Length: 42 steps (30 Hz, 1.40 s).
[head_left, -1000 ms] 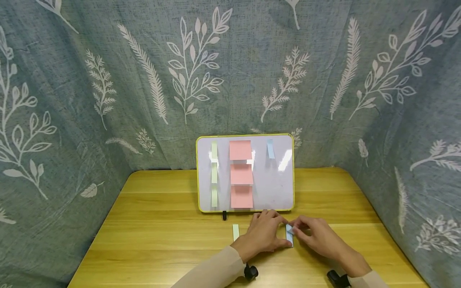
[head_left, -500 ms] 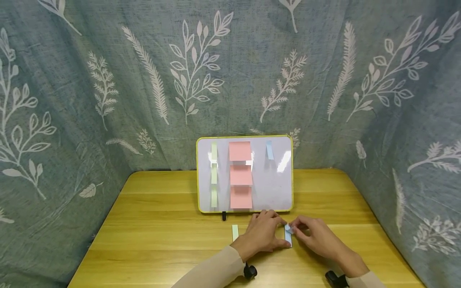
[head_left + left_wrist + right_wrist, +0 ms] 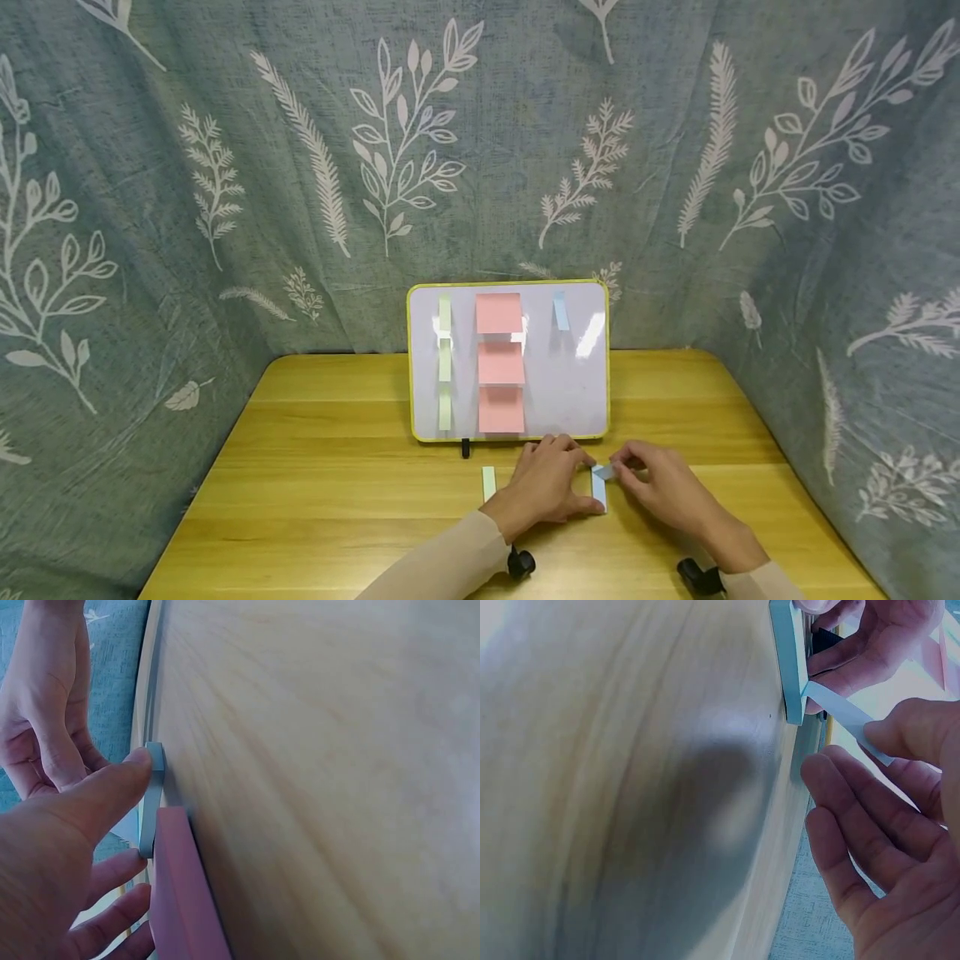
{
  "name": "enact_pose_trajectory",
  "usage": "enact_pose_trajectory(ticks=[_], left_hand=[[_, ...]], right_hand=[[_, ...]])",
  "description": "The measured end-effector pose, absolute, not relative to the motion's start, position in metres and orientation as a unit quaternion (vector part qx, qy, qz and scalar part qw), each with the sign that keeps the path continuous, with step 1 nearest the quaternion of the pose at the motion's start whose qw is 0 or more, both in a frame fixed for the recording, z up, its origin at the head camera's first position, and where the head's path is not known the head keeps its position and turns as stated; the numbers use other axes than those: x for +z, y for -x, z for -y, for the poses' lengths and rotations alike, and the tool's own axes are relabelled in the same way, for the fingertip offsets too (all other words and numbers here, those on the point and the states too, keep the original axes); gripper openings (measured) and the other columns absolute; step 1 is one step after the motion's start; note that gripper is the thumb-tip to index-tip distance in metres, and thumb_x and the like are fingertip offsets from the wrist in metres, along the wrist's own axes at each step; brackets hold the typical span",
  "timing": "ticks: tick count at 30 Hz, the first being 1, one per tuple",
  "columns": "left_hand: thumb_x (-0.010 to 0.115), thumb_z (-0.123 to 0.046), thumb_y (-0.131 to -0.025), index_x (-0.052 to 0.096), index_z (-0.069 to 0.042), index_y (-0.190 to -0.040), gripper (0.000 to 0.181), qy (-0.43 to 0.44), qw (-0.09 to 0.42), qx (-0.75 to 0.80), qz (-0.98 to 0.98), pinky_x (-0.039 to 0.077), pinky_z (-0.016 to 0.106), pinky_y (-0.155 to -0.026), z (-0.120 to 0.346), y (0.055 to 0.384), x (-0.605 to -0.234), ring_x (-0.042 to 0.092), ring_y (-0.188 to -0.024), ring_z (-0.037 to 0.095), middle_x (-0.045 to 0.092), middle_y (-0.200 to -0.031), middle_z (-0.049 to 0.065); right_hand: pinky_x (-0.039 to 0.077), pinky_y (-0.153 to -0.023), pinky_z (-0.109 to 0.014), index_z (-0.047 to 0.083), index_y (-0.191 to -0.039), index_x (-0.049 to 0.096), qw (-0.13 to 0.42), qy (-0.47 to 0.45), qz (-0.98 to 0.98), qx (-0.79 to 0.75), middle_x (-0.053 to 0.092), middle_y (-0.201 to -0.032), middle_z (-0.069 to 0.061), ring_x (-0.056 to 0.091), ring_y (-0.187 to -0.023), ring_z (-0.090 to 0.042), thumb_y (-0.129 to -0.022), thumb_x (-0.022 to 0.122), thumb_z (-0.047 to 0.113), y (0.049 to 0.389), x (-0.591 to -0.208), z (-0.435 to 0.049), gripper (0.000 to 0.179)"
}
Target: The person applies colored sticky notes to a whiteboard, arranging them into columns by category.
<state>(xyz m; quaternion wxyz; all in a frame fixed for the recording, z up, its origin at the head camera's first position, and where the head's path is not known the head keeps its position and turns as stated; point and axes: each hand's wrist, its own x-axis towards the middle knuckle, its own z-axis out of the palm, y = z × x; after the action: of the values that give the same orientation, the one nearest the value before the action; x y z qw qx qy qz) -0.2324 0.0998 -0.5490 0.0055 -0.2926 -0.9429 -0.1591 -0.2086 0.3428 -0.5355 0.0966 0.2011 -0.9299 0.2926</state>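
Note:
A narrow pad of blue sticky notes (image 3: 598, 493) lies on the table in front of the whiteboard. My left hand (image 3: 543, 483) grips it by its two ends, thumb at the near end and a fingertip at the far end. With thumb and forefinger, my right hand (image 3: 663, 492) pinches the loose end of the pad's top blue sheet (image 3: 844, 720). That sheet is lifted off to the right and joined to the pad only near its far end. Beside the blue pad is a pink sticky-note pad (image 3: 184, 900), hidden under my left hand in the head view.
A yellow-framed whiteboard (image 3: 570, 383) stands behind my hands, bearing a column of green notes (image 3: 446, 360), a column of pink notes (image 3: 501, 363) and one blue note (image 3: 561, 312) at top right. A green pad (image 3: 489, 482) lies left of my left hand. Patterned curtain surrounds the table.
My right hand has drawn the blue sheet's loose end outward to the right and slightly up, so more of it stands away from the pad. The left hand keeps its hold.

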Motion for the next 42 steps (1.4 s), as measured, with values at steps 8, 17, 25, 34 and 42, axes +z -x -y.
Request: enact_pose_trajectory(ticks=[8,17,25,34,42], left_hand=[[0.090,-0.080,-0.089,0.078,-0.044,-0.146,0.069,0.288,0.005,-0.163,0.944,0.053,0.038,-0.107,-0.099,0.232,-0.545,0.064,-0.137,0.012,0.070,-0.152,-0.013],[0.092,-0.079,-0.087,0.078,-0.044,-0.145,0.069,0.283,0.006,-0.161,0.945,0.051,0.035,-0.103,-0.100,0.232,-0.543,0.064,-0.134,0.011,0.070,-0.150,-0.015],[0.092,-0.079,-0.087,0.078,-0.045,-0.144,0.068,0.277,0.007,-0.161,0.947,0.050,0.034,-0.101,-0.102,0.235,-0.543,0.064,-0.133,0.010,0.070,-0.148,-0.015],[0.092,-0.080,-0.086,0.078,-0.046,-0.144,0.069,0.273,0.007,-0.162,0.948,0.049,0.032,-0.099,-0.102,0.234,-0.544,0.063,-0.130,0.008,0.070,-0.145,-0.016],[0.092,-0.080,-0.086,0.078,-0.045,-0.143,0.068,0.274,0.008,-0.169,0.947,0.047,0.032,-0.097,-0.101,0.234,-0.545,0.062,-0.129,0.009,0.070,-0.145,-0.016]], right_hand=[[0.070,-0.082,-0.037,0.018,-0.104,0.082,0.121,-0.199,0.934,0.271,0.084,-0.099,0.011,0.082,-0.093,-0.011,-0.105,0.085,0.004,0.215,-0.534,-0.342,0.014],[0.071,-0.082,-0.043,0.017,-0.102,0.082,0.126,-0.197,0.937,0.261,0.084,-0.099,0.009,0.083,-0.092,-0.012,-0.105,0.084,0.003,0.221,-0.532,-0.342,0.014],[0.071,-0.085,-0.043,0.016,-0.101,0.082,0.108,-0.182,0.943,0.258,0.083,-0.099,0.009,0.083,-0.094,-0.015,-0.106,0.083,0.004,0.231,-0.533,-0.346,0.013],[0.070,-0.086,-0.040,0.010,-0.103,0.083,0.085,-0.169,0.946,0.262,0.084,-0.100,0.007,0.084,-0.098,-0.019,-0.107,0.084,0.008,0.238,-0.532,-0.350,0.004],[0.070,-0.087,-0.041,0.016,-0.101,0.082,0.100,-0.158,0.947,0.262,0.084,-0.099,0.007,0.084,-0.097,-0.020,-0.108,0.083,0.007,0.242,-0.534,-0.355,0.011]])
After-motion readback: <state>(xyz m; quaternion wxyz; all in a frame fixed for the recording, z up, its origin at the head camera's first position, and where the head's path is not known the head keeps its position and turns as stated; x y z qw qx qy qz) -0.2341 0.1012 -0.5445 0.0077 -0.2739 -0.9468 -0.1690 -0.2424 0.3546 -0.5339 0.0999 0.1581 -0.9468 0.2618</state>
